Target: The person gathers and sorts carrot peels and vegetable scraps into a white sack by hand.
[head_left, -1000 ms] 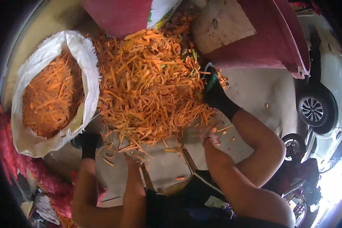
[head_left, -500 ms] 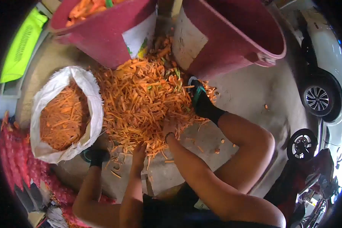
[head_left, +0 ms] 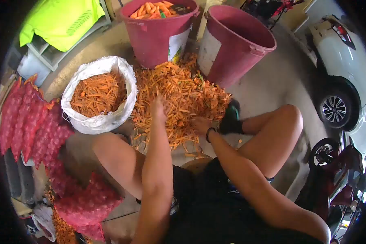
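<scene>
A heap of orange peelings [head_left: 183,91], thin strips that look like carrot peel, covers the floor in front of me. My left hand [head_left: 158,107] is at the left part of the heap, edge-on and slightly blurred, its fingers stretched away from me. Low on the heap's near right side lies my right hand [head_left: 201,125], wearing a dark band at the wrist. Its fingers are extended against the strips and partly hidden among them. To the left of the heap stands a white woven sack [head_left: 99,124], its mouth rolled wide and filled with similar strips.
Behind the heap are a maroon bucket [head_left: 154,44] of peeled carrots and a second maroon bucket [head_left: 240,49], tilted. Red mesh bags [head_left: 32,122] of round produce lie left. A motorcycle [head_left: 341,175] and a pale car [head_left: 345,61] stand right.
The camera view has tilted up, so buckets and sack show lower and smaller. My left hand has moved forward onto the heap; my right hand remains at its near side.
</scene>
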Demonstrator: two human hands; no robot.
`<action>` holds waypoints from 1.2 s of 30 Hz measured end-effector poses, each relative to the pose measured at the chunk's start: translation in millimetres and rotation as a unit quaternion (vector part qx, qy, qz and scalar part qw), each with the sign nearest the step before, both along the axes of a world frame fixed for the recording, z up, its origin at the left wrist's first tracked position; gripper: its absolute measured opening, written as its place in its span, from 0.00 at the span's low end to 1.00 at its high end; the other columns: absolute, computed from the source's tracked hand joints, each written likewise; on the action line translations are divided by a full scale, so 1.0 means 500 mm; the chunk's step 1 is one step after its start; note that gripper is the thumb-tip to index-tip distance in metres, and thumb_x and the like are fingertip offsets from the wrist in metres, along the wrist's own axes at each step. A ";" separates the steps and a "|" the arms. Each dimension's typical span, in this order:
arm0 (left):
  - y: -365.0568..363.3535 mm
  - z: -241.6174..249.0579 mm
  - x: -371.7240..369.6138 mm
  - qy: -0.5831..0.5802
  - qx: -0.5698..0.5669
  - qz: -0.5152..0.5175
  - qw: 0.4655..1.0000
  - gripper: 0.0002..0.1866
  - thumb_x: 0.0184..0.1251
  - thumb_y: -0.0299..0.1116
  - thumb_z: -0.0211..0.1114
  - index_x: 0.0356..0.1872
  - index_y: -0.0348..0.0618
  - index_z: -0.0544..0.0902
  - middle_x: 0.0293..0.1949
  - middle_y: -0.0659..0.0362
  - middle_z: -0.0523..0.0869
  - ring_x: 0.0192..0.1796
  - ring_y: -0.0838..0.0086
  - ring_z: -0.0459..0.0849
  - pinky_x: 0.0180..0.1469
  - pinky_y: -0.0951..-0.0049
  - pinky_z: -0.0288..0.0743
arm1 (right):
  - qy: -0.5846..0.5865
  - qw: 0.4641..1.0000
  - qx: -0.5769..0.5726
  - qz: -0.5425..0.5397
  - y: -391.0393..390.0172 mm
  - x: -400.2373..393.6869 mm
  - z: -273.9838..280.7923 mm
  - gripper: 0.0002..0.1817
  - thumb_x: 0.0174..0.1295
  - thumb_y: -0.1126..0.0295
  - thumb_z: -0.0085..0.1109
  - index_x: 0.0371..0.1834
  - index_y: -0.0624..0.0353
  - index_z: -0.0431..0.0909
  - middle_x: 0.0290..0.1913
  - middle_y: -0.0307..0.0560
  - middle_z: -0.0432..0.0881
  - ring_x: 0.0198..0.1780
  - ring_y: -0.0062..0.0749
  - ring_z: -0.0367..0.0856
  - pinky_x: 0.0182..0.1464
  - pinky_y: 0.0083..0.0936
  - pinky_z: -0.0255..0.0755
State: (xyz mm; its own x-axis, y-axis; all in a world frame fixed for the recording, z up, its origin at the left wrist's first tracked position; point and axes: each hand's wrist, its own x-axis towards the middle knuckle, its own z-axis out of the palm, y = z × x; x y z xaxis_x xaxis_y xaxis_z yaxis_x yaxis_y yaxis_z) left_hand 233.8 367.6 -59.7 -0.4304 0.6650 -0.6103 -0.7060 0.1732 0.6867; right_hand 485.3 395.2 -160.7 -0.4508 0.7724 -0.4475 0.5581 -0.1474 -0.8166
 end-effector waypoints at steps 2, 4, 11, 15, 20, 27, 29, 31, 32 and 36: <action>0.003 0.085 -0.009 0.030 0.019 0.007 0.999 0.26 0.75 0.49 0.59 0.64 0.43 0.71 0.56 0.52 0.75 0.57 0.63 0.78 0.54 0.59 0.80 | -0.017 0.998 -0.042 -0.052 -0.037 -0.048 0.170 0.25 0.73 0.57 0.54 0.69 0.55 0.72 0.54 0.53 0.82 0.49 0.36 0.83 0.52 0.37 0.81; -0.038 0.126 -0.009 0.014 0.044 0.029 0.999 0.26 0.77 0.46 0.56 0.68 0.44 0.68 0.57 0.52 0.75 0.57 0.63 0.78 0.56 0.58 0.80 | 0.022 0.995 -0.079 -0.054 -0.060 -0.061 0.241 0.26 0.72 0.56 0.56 0.69 0.55 0.72 0.54 0.53 0.82 0.47 0.34 0.84 0.48 0.36 0.81; -0.102 0.141 -0.016 0.013 0.007 0.038 0.999 0.26 0.79 0.42 0.54 0.72 0.43 0.64 0.54 0.54 0.76 0.52 0.66 0.77 0.47 0.65 0.74 | 0.068 0.989 -0.125 -0.046 -0.149 -0.039 0.202 0.26 0.72 0.56 0.56 0.69 0.55 0.71 0.57 0.51 0.80 0.51 0.37 0.83 0.52 0.36 0.80; -0.134 0.130 0.029 0.032 -0.014 0.086 0.996 0.20 0.79 0.38 0.55 0.65 0.39 0.72 0.39 0.58 0.77 0.29 0.76 0.72 0.24 0.74 0.64 | 0.057 0.966 -0.189 -0.164 -0.152 0.017 0.250 0.25 0.72 0.56 0.56 0.68 0.56 0.71 0.57 0.49 0.81 0.53 0.38 0.83 0.53 0.35 0.79; -0.156 0.038 -0.025 0.066 -0.080 -0.004 0.995 0.23 0.77 0.45 0.57 0.64 0.41 0.74 0.44 0.58 0.79 0.40 0.70 0.78 0.35 0.66 0.72 | 0.081 0.972 -0.173 -0.135 -0.089 -0.004 0.172 0.26 0.71 0.54 0.57 0.66 0.56 0.72 0.52 0.48 0.83 0.47 0.36 0.84 0.44 0.33 0.81; -0.183 0.074 -0.029 0.181 -0.131 -0.043 0.974 0.31 0.75 0.49 0.56 0.73 0.45 0.67 0.74 0.52 0.66 0.73 0.59 0.67 0.70 0.54 0.64 | 0.090 0.971 -0.213 -0.064 -0.047 -0.142 0.158 0.31 0.70 0.46 0.57 0.67 0.56 0.70 0.54 0.49 0.80 0.45 0.34 0.83 0.44 0.34 0.82; -0.200 0.030 -0.029 0.183 -0.161 -0.105 0.964 0.31 0.74 0.49 0.57 0.73 0.43 0.68 0.73 0.51 0.67 0.73 0.58 0.68 0.70 0.54 0.64 | 0.035 0.986 -0.158 0.033 -0.053 -0.122 0.029 0.31 0.70 0.47 0.56 0.67 0.56 0.70 0.53 0.49 0.80 0.45 0.34 0.83 0.46 0.34 0.83; -0.206 -0.010 0.005 0.210 -0.213 -0.091 0.950 0.32 0.73 0.50 0.58 0.70 0.39 0.71 0.70 0.48 0.71 0.70 0.56 0.72 0.68 0.54 0.66 | 0.001 0.978 -0.208 -0.013 -0.076 -0.104 -0.001 0.28 0.72 0.49 0.54 0.67 0.56 0.72 0.56 0.51 0.79 0.50 0.38 0.83 0.51 0.36 0.82; -0.201 -0.025 0.023 0.212 -0.257 -0.089 0.939 0.33 0.73 0.51 0.58 0.70 0.38 0.71 0.70 0.48 0.72 0.69 0.55 0.72 0.68 0.54 0.66 | -0.052 0.970 -0.237 -0.023 -0.070 -0.092 -0.008 0.27 0.72 0.50 0.54 0.67 0.56 0.72 0.58 0.51 0.79 0.51 0.38 0.82 0.52 0.36 0.81; -0.181 -0.078 0.036 0.182 -0.281 -0.197 0.921 0.38 0.71 0.56 0.59 0.73 0.40 0.66 0.72 0.47 0.68 0.71 0.53 0.70 0.68 0.53 0.66 | 0.007 0.980 -0.196 -0.023 -0.063 -0.060 -0.051 0.28 0.73 0.48 0.51 0.65 0.58 0.74 0.52 0.54 0.81 0.45 0.41 0.81 0.47 0.40 0.78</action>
